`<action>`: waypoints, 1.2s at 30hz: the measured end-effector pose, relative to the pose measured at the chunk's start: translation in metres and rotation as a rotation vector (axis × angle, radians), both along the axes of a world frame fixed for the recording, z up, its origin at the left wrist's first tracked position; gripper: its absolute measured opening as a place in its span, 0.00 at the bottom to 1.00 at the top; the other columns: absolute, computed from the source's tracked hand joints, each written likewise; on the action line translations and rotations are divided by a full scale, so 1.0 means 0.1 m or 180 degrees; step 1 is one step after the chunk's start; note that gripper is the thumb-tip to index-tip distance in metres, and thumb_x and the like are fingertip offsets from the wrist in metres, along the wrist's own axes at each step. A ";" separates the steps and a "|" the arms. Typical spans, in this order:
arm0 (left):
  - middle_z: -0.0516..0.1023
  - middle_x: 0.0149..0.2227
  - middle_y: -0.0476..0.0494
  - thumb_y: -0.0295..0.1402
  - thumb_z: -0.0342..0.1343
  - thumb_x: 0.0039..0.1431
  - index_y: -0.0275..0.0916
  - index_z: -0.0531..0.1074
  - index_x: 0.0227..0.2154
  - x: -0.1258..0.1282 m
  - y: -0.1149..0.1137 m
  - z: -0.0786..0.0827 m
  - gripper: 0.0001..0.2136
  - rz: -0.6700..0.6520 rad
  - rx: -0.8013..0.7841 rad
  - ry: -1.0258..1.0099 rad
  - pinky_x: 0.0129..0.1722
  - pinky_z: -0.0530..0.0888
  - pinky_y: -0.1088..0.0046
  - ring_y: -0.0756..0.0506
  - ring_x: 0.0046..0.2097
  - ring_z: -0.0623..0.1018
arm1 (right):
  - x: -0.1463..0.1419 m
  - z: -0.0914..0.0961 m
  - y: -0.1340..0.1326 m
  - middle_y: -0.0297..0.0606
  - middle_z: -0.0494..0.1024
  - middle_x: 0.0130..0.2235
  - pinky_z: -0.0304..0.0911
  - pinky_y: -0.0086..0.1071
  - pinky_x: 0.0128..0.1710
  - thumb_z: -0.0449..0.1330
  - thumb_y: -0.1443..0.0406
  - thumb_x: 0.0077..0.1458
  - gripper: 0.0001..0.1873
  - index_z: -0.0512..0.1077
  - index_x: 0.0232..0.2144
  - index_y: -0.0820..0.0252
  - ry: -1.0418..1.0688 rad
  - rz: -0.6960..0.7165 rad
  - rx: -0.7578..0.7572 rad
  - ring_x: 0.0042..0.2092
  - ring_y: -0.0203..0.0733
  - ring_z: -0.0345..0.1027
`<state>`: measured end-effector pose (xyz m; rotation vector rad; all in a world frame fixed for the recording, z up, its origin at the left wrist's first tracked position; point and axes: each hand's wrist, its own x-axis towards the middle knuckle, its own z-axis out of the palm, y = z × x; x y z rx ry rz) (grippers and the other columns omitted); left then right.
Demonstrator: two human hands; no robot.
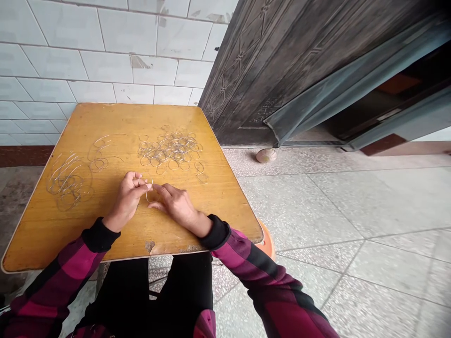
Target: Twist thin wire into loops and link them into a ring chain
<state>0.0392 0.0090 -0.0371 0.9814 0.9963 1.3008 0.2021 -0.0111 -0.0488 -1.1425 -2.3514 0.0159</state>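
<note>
My left hand (pixel 128 197) and my right hand (pixel 174 203) meet over the middle of a yellow wooden table (pixel 211 206). Both pinch a thin silver wire ring (pixel 150 190) between fingertips, just above the tabletop. A cluster of several linked wire rings (pixel 171 150) lies beyond the hands. A tangle of loose wire loops (pixel 70 180) lies at the left, with a few more loops (pixel 100 152) behind it. My sleeves are magenta and black plaid.
A white tiled wall (pixel 105 51) stands behind the table. A dark carved door (pixel 282 61) stands ajar at the right. On the speckled floor (pixel 352 234) lies a small round bowl (pixel 266 155). An orange stool edge (pixel 268 241) shows under the table corner.
</note>
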 end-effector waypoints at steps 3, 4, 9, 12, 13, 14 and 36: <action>0.73 0.25 0.53 0.27 0.64 0.42 0.39 0.62 0.35 0.01 -0.01 0.01 0.18 -0.0027 -0.0021 -0.0002 0.35 0.67 0.72 0.50 0.30 0.74 | 0.02 -0.04 0.02 0.41 0.77 0.33 0.61 0.29 0.28 0.51 0.47 0.59 0.29 0.69 0.49 0.65 0.0041 -0.0002 0.0025 0.31 0.39 0.72; 0.73 0.26 0.53 0.27 0.64 0.42 0.39 0.62 0.35 0.02 -0.01 0.01 0.18 -0.0034 -0.0026 -0.0005 0.35 0.67 0.72 0.50 0.30 0.74 | 0.02 -0.05 0.02 0.41 0.77 0.33 0.61 0.29 0.28 0.51 0.47 0.59 0.29 0.69 0.49 0.65 0.0052 -0.0025 0.0026 0.31 0.39 0.72; 0.73 0.26 0.53 0.28 0.64 0.42 0.39 0.62 0.35 0.03 -0.02 -0.01 0.18 0.0002 -0.0009 0.0040 0.34 0.66 0.72 0.50 0.30 0.74 | -0.01 -0.09 0.00 0.41 0.77 0.31 0.59 0.28 0.27 0.52 0.46 0.57 0.30 0.70 0.49 0.65 0.0025 -0.0145 -0.0048 0.30 0.39 0.72; 0.73 0.26 0.53 0.28 0.64 0.43 0.39 0.62 0.35 0.03 -0.01 -0.01 0.17 0.0028 -0.0006 0.0057 0.35 0.66 0.72 0.51 0.30 0.74 | -0.02 -0.09 0.00 0.41 0.77 0.31 0.60 0.29 0.27 0.52 0.46 0.57 0.31 0.69 0.50 0.65 0.0006 -0.0200 -0.0120 0.29 0.39 0.72; 0.73 0.26 0.53 0.28 0.64 0.43 0.39 0.62 0.35 0.02 0.00 -0.01 0.17 0.0005 -0.0026 0.0052 0.36 0.67 0.72 0.51 0.30 0.74 | -0.02 -0.09 0.01 0.42 0.77 0.32 0.61 0.29 0.28 0.52 0.46 0.58 0.31 0.69 0.50 0.66 0.0019 -0.0202 -0.0140 0.30 0.39 0.72; 0.73 0.26 0.53 0.29 0.63 0.44 0.39 0.63 0.35 0.02 0.00 0.00 0.17 -0.0031 -0.0052 0.0058 0.36 0.67 0.72 0.50 0.30 0.74 | -0.02 -0.08 0.01 0.42 0.77 0.32 0.61 0.29 0.28 0.52 0.46 0.58 0.31 0.68 0.51 0.66 0.0040 -0.0201 -0.0159 0.30 0.39 0.72; 0.72 0.24 0.50 0.36 0.65 0.43 0.34 0.73 0.26 -0.20 0.08 0.14 0.10 -0.0935 -0.0657 0.0555 0.29 0.63 0.74 0.53 0.26 0.68 | 0.10 0.00 0.03 0.44 0.78 0.35 0.64 0.29 0.29 0.53 0.50 0.61 0.29 0.68 0.53 0.68 0.0314 -0.0160 -0.0342 0.27 0.35 0.70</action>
